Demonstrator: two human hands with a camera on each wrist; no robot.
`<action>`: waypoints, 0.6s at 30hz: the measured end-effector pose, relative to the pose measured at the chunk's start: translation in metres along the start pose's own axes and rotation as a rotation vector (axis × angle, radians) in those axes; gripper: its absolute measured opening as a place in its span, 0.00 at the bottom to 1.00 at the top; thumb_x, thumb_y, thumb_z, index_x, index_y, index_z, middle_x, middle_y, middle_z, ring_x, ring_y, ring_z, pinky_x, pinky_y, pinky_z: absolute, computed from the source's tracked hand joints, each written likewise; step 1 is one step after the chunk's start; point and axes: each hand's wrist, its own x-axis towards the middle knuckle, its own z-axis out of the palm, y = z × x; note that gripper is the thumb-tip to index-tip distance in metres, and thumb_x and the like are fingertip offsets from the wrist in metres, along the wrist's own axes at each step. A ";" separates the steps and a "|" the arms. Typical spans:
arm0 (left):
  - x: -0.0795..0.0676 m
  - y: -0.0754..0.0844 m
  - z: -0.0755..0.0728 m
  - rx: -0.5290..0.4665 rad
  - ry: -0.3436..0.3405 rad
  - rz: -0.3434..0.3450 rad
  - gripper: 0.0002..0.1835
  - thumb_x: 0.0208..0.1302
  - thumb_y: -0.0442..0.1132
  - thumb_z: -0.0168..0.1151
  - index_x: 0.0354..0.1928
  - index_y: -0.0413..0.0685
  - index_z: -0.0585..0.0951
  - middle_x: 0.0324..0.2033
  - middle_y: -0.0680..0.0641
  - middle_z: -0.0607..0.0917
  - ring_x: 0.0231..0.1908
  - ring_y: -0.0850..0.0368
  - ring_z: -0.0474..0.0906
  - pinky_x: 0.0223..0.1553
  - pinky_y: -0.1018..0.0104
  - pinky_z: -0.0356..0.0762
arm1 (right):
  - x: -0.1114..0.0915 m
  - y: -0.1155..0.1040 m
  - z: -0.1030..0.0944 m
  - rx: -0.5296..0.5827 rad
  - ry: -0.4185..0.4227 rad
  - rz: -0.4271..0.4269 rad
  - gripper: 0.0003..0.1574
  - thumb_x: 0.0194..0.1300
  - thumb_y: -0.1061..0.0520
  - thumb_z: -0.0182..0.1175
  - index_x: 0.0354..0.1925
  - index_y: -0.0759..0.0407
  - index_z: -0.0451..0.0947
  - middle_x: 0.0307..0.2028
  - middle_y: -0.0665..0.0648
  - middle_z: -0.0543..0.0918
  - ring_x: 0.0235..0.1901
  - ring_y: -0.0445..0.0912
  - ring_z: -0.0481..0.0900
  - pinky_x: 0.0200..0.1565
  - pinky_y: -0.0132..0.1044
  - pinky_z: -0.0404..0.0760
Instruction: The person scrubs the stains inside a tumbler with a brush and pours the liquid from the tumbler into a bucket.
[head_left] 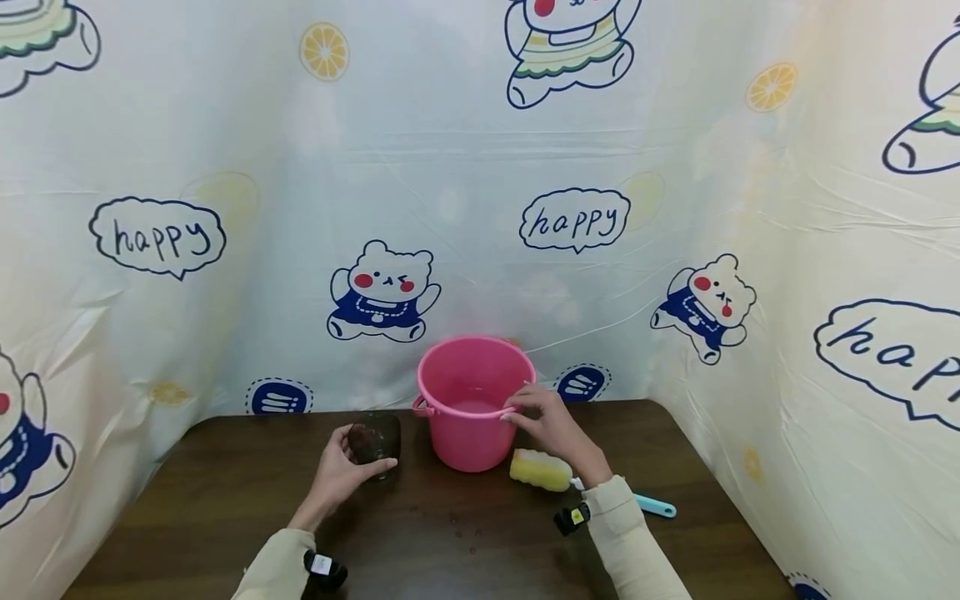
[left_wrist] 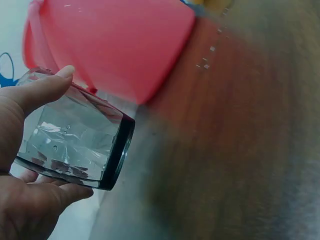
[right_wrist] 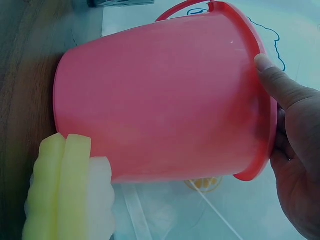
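Note:
My left hand (head_left: 343,471) holds a clear glass (head_left: 387,437) with a thick base, thumb on one side and fingers on the other. In the left wrist view, water drops show on the glass (left_wrist: 75,145). Whether its base touches the table cannot be told. To the right of it stands a pink bucket (head_left: 468,442), upright. My right hand (head_left: 551,421) grips the bucket's rim, its thumb on the outside in the right wrist view. A yellow and white sponge brush (head_left: 540,470) lies below that hand, its blue handle (head_left: 656,506) partly behind the wrist.
Everything stands on a dark brown wooden table (head_left: 420,550). A few water drops dot its surface in front of the bucket. Printed white curtains (head_left: 480,167) hang close behind the table and along its sides.

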 end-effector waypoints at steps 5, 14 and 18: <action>-0.003 -0.008 0.002 0.005 -0.009 -0.014 0.56 0.53 0.46 0.81 0.74 0.35 0.54 0.70 0.30 0.64 0.72 0.32 0.61 0.69 0.39 0.65 | 0.000 -0.001 0.000 -0.017 0.000 0.021 0.08 0.64 0.57 0.70 0.43 0.47 0.89 0.41 0.46 0.84 0.44 0.44 0.79 0.46 0.41 0.87; -0.003 -0.018 0.004 0.056 -0.010 0.049 0.53 0.50 0.44 0.83 0.71 0.38 0.60 0.66 0.34 0.71 0.69 0.37 0.67 0.69 0.41 0.67 | -0.003 0.000 0.001 -0.024 0.007 -0.020 0.08 0.64 0.58 0.70 0.43 0.49 0.89 0.41 0.46 0.84 0.44 0.43 0.79 0.46 0.50 0.86; 0.002 -0.020 0.001 0.099 -0.025 0.088 0.53 0.49 0.48 0.83 0.72 0.41 0.61 0.66 0.35 0.71 0.69 0.37 0.68 0.69 0.40 0.67 | -0.002 -0.002 -0.001 -0.048 0.010 -0.015 0.09 0.65 0.58 0.70 0.43 0.48 0.88 0.40 0.45 0.83 0.44 0.44 0.79 0.47 0.49 0.86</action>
